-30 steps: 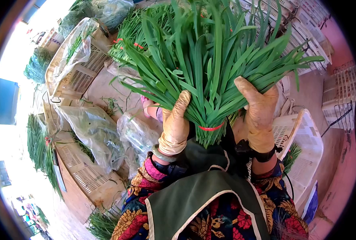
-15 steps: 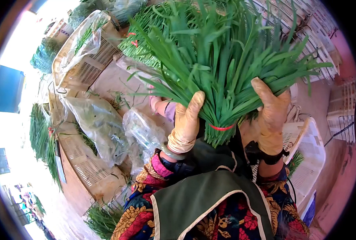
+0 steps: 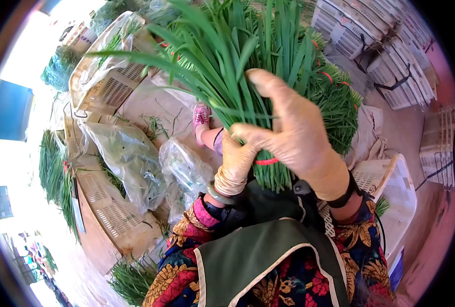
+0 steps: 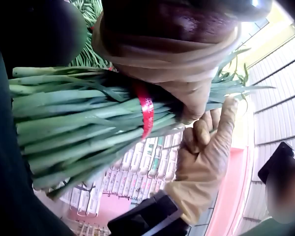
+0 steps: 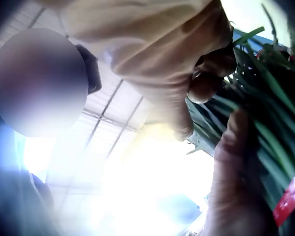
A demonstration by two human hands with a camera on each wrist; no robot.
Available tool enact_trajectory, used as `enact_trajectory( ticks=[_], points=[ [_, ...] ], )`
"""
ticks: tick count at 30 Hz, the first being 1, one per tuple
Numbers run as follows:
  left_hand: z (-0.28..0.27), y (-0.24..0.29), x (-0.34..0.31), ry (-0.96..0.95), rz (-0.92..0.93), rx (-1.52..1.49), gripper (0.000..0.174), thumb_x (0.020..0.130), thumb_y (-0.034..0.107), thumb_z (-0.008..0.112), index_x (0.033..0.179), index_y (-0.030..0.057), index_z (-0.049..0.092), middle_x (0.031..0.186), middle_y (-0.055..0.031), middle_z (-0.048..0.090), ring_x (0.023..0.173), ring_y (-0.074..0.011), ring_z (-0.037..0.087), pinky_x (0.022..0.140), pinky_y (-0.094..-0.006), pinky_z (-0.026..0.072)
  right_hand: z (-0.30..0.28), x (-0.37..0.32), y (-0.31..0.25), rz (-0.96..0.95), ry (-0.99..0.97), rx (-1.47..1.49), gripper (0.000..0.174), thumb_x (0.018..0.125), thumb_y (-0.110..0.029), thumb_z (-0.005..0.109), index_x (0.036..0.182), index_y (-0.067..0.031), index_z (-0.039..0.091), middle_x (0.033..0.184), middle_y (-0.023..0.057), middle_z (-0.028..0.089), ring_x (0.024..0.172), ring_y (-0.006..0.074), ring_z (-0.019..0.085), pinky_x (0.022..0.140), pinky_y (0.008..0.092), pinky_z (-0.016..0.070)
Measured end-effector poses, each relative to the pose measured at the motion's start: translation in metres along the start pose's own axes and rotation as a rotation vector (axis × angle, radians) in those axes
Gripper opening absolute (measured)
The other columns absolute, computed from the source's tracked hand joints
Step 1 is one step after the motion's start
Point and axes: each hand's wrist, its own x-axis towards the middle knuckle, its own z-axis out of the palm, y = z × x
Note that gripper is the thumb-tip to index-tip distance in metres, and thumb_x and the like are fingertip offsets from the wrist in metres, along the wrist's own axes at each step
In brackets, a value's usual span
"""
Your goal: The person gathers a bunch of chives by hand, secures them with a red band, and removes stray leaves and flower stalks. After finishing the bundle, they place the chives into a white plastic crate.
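A bunch of long green leaves (image 3: 237,77) stands upright at chest height, its cut stems (image 3: 273,176) down and a red band (image 3: 266,160) round them. The gloved left hand (image 3: 236,161) grips its left side by the band. Across the front of the bunch lies the gloved right hand (image 3: 304,140), thumb and index finger spread apart, the thumb by the left thumb. In the left wrist view the right hand (image 4: 201,160) has some fingers bent at the leaves. The right wrist view shows the left thumb (image 5: 231,147) against the leaves (image 5: 270,118).
Banded green bunches (image 3: 337,100) lie behind on the right. Crates (image 3: 107,204) and clear plastic bags (image 3: 122,158) are at the left, more stacked crates (image 3: 348,25) at the upper right. Another crate (image 3: 404,204) stands near the right arm. A pink shoe (image 3: 201,115) shows beyond the left hand.
The right hand has moved left, from the spread right side of the leaves to across their front. The leaves are drawn in from the right, uncovering the bunches behind. The left hand keeps its grip.
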Motion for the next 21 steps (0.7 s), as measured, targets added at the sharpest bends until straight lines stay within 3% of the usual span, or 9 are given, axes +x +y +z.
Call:
enact_trajectory(
  ticks=[3,5,6,9,10,13,16,19,21],
  points=[
    [-0.004,0.002,0.002,0.029,0.012,-0.320,0.044,0.089,0.021,0.064,0.125,-0.0018,0.051,0.113,-0.0084,0.062,0.097,-0.0171,0.060,0.086,-0.0306,0.0489,-0.016,0.006,-0.001,0.278,0.027,0.005,0.056,0.073,-0.015,0.080,0.121,-0.0044,0.054,0.100,0.0081,0.068,0.056,0.0087,0.055,0.056,0.0225,0.0492],
    [-0.008,0.001,0.003,-0.007,-0.011,-0.347,0.046,0.092,0.024,0.058,0.128,-0.0017,0.048,0.115,-0.0091,0.061,0.100,-0.0183,0.060,0.089,-0.0322,0.0484,-0.008,0.003,0.024,0.253,0.145,0.009,0.055,0.073,-0.013,0.080,0.121,-0.0040,0.054,0.099,0.0078,0.068,0.048,0.0022,0.038,0.046,0.0189,0.0413],
    [-0.009,0.000,0.004,-0.025,-0.014,-0.357,0.047,0.091,0.025,0.058,0.129,-0.0017,0.048,0.115,-0.0091,0.061,0.100,-0.0185,0.060,0.088,-0.0321,0.0485,-0.011,0.007,0.019,0.347,0.087,-0.038,0.058,0.073,-0.021,0.081,0.120,-0.0029,0.054,0.097,0.0103,0.068,0.055,0.0092,0.053,0.054,0.0241,0.0479],
    [-0.014,-0.009,0.005,-0.083,-0.034,-0.399,0.051,0.091,0.029,0.060,0.129,-0.0016,0.047,0.116,-0.0089,0.060,0.101,-0.0186,0.060,0.090,-0.0323,0.0476,0.005,0.005,0.028,0.305,0.085,-0.059,0.066,0.069,-0.031,0.083,0.120,-0.0013,0.053,0.096,0.0126,0.067,0.070,0.0193,0.065,0.065,0.0304,0.0522],
    [-0.015,-0.013,0.004,-0.088,-0.040,-0.418,0.051,0.091,0.029,0.060,0.130,-0.0015,0.047,0.116,-0.0088,0.060,0.102,-0.0185,0.060,0.091,-0.0323,0.0474,0.005,0.008,0.024,0.373,0.046,-0.083,0.072,0.068,-0.037,0.083,0.121,0.0003,0.053,0.096,0.0140,0.067,0.086,0.0281,0.068,0.075,0.0357,0.0525],
    [-0.013,-0.009,0.004,-0.079,-0.053,-0.446,0.053,0.090,0.029,0.061,0.130,-0.0014,0.046,0.117,-0.0087,0.060,0.104,-0.0190,0.059,0.092,-0.0327,0.0467,0.008,0.010,0.029,0.348,0.039,-0.065,0.068,0.069,-0.031,0.082,0.121,0.0011,0.052,0.094,0.0124,0.067,0.074,0.0199,0.066,0.067,0.0310,0.0525],
    [-0.016,-0.011,0.006,-0.102,-0.070,-0.503,0.054,0.089,0.027,0.059,0.132,-0.0021,0.045,0.121,-0.0107,0.059,0.107,-0.0207,0.059,0.093,-0.0348,0.0466,0.004,0.013,0.034,0.511,0.004,0.139,0.061,0.073,-0.022,0.079,0.122,0.0022,0.052,0.093,0.0096,0.066,0.065,0.0109,0.060,0.060,0.0252,0.0503],
    [-0.018,-0.017,0.007,-0.046,-0.141,-0.624,0.057,0.082,0.024,0.067,0.129,-0.0020,0.049,0.120,-0.0127,0.061,0.108,-0.0258,0.061,0.095,-0.0390,0.0488,0.009,0.007,0.042,0.493,0.124,0.283,0.056,0.075,-0.014,0.076,0.123,0.0023,0.051,0.092,0.0076,0.065,0.061,0.0055,0.053,0.056,0.0208,0.0473],
    [-0.017,-0.018,0.006,-0.065,-0.128,-0.588,0.056,0.085,0.025,0.064,0.131,-0.0028,0.047,0.121,-0.0127,0.060,0.107,-0.0242,0.061,0.095,-0.0377,0.0481,0.010,0.008,0.038,0.499,0.118,0.344,0.056,0.076,-0.015,0.077,0.123,0.0019,0.051,0.092,0.0085,0.065,0.065,0.0087,0.056,0.058,0.0217,0.0484]
  ],
)
